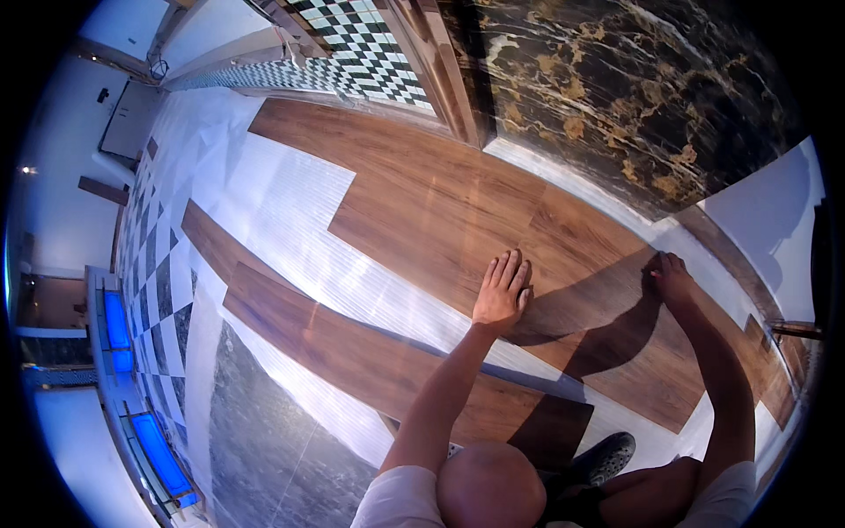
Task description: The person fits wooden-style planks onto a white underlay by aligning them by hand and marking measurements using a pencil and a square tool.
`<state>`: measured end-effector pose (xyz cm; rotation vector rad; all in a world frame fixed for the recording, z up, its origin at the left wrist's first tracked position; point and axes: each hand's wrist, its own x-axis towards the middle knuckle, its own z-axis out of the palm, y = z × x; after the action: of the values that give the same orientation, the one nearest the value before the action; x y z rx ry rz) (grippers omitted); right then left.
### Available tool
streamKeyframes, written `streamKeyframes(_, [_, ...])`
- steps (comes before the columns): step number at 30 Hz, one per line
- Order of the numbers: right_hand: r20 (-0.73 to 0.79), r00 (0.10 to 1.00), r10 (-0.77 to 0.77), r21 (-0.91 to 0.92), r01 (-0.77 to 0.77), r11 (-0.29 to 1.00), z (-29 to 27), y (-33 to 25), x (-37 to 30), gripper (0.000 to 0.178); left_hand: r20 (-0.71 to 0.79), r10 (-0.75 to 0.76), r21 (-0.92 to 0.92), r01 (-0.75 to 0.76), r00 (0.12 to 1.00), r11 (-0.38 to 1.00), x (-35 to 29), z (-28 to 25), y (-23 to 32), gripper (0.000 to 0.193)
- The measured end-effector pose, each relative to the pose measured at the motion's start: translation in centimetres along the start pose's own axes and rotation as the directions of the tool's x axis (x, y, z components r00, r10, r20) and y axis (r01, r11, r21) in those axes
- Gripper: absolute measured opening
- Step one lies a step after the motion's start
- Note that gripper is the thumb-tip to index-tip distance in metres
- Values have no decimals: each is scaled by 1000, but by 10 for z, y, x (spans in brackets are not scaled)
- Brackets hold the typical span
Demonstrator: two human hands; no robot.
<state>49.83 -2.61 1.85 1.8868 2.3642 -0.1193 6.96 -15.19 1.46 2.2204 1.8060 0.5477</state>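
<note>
Wood-look floor planks (431,194) lay in a staggered, brown-grained band at the foot of a dark marble panel (607,97) veined with gold and white. Their far edge ran alongside a pale strip at the base of that panel; their near edge stepped in and out over a white ribbed sheet (295,198), which showed between this band and a second, separate row.

The person's left hand (503,289) rested palm down on the laid band, its fingers straight, slightly parted and gripping nothing. The right hand (672,280) was at the band's far edge, near the pale strip, with its fingers bent; whether they pinched anything could not be told. A dark shadow spread across the planks between and below the hands.

Closer to the person, the second row of brown planks (352,352) lay on the white sheeting, roughly parallel to the first, its nearest end beside a dark shoe (606,458) with light speckles. A bare knee (490,488) stood out at the lower edge. Beyond the second row came grey stone-look flooring (264,422) and a dark-and-white checkered floor (158,282). Small checkered tiles (361,44) covered a wall at the top.
</note>
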Motion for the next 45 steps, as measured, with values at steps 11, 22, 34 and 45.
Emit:
streamKeyframes(11, [-89, 994, 70, 185, -53, 981, -9, 12, -35, 46, 33, 4, 47, -5, 999, 999, 19, 28, 10, 62])
streamKeyframes(22, [-143, 984, 104, 312, -54, 948, 18, 11, -59, 72, 42, 124, 335, -131, 991, 933, -6, 19, 45, 51])
streamKeyframes(34, [-148, 987, 65, 308, -17, 951, 17, -17, -159, 55, 69, 194, 431, -204, 979, 879, 4, 32, 20, 54])
streamKeyframes(45, [480, 812, 330, 669, -583, 462, -14, -67, -361, 34, 325, 198, -83, -181, 925, 980, 3, 29, 19, 59])
